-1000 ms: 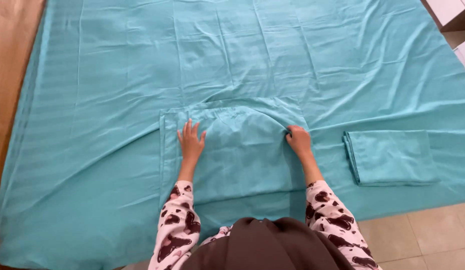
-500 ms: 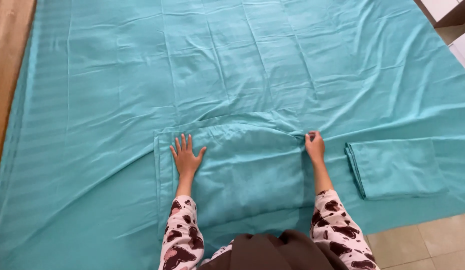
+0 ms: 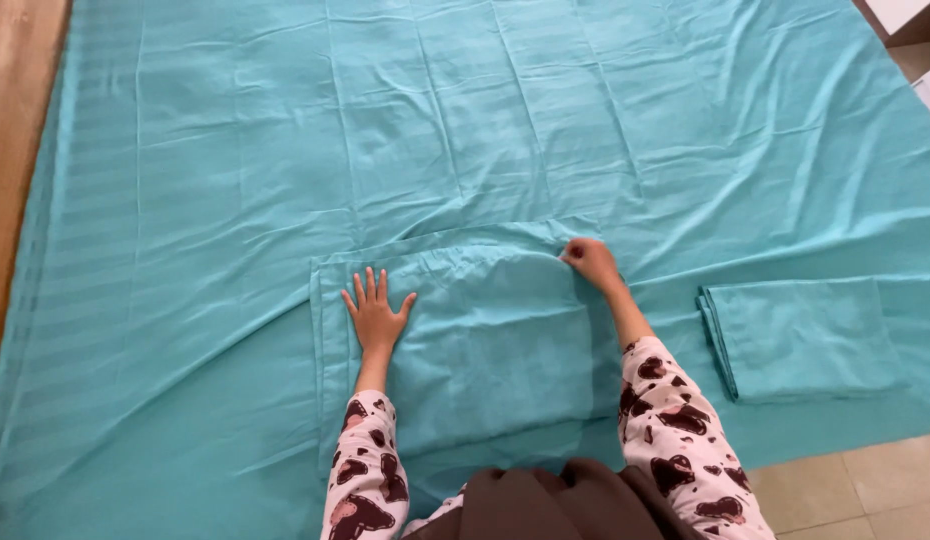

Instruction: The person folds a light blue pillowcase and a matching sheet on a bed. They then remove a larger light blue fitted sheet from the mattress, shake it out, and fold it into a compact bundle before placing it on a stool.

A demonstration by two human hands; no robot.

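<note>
Sliding outward since a moment ago, the left hand [image 3: 375, 318] now presses open-palmed on the teal folded pillowcase [image 3: 475, 350] lying on the teal striped bedsheet [image 3: 285, 150], while the right hand [image 3: 590, 262] pinches its upper right corner, flattening the earlier bulge.

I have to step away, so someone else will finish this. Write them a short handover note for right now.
Left hand: flat, fingers spread, pressing the teal pillowcase.
Right hand: pinching the pillowcase's far right corner.
The pillowcase lies on the big teal sheet; a folded teal piece sits to the right.
Done: one piece folded.
Left: pillowcase is wrinkled at its far edge and unfolded.
</note>
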